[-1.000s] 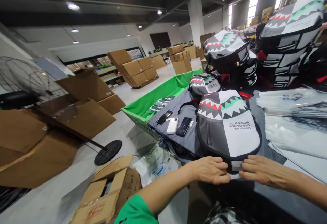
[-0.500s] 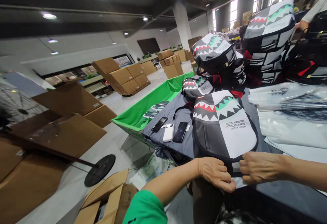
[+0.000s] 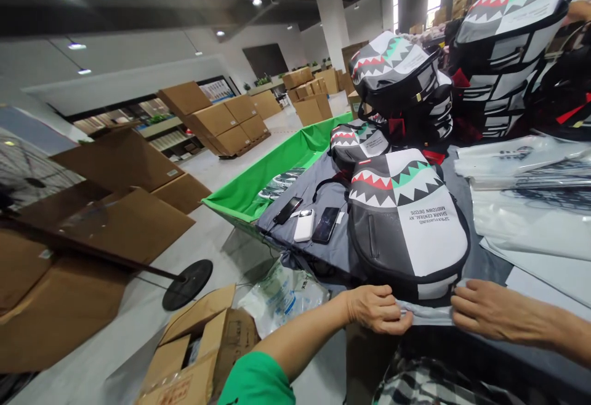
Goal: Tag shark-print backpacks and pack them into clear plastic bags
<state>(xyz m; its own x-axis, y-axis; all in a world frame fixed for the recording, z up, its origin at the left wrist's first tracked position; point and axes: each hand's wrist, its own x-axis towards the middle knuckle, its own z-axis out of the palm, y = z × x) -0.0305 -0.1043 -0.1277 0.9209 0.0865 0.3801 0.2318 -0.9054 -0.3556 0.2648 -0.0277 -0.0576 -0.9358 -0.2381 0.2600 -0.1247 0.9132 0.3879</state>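
Your left hand (image 3: 376, 309) and your right hand (image 3: 498, 314) are at the near edge of the work table, and a pale plastic film (image 3: 427, 314) runs between them in a narrow band, from side to side. Your left hand is closed on the film's left part, with the fingers curled over it like a pinch. Your right fingers lie on the film's right end, but I cannot tell if this hand really grips or only presses.

The shark-print backpack (image 3: 409, 226) lies flat at about 12 o'clock from your hands, a little toward 11. Its long axis goes nearly from 12 to 6, so it points away from you, and the shark mouth is at the far end. Its near end touches the film. I cannot tell if the film goes under or around it. Neither hand is clearly nearer: the left is just at 7 o'clock from this end, and the right fingertips are just at 5 o'clock.

At 9 to 10 o'clock from the backpack, two phones (image 3: 325, 225) and a white power bank (image 3: 303, 225) lie on grey cloth (image 3: 289, 236). Plastic bags (image 3: 521, 208) lie at 3 o'clock.
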